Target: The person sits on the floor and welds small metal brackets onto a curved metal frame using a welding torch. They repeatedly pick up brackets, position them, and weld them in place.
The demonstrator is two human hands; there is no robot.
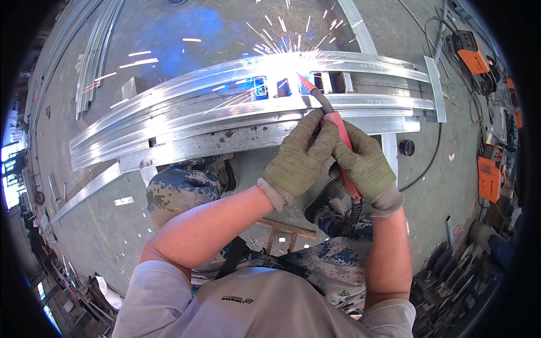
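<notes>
One gloved right hand (pixel 365 160) clamps a red torch (pixel 340 130) at mid-frame; the gloved left hand (pixel 298 156) meets it, grip unclear; sparks (pixel 290 63) fly off metal rails (pixel 225 117) at upper centre.

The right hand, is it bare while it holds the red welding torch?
No, the right hand wears a green glove as it grips the red torch.
</notes>
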